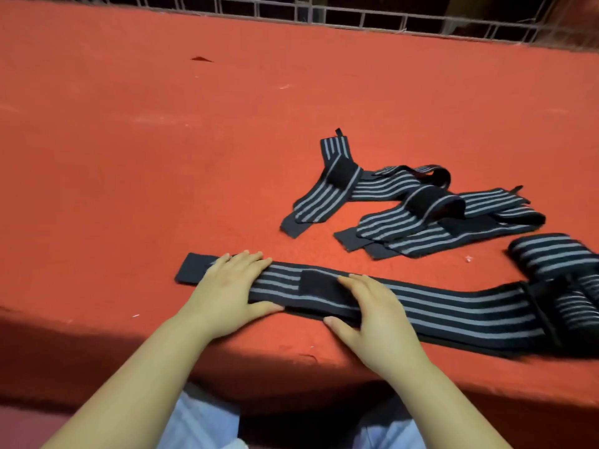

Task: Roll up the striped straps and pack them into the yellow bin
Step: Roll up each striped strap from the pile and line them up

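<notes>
A striped strap lies flat along the near edge of the red worktop. The left hand and right hand both press on it with straight, released fingers; neither grip is closed. It looks soft, light and stretchy, best pinched at its black end to start a tight roll. Loose straps lie beyond it. No bin shows.

A red cloth-covered table fronts a metal grille.
</notes>
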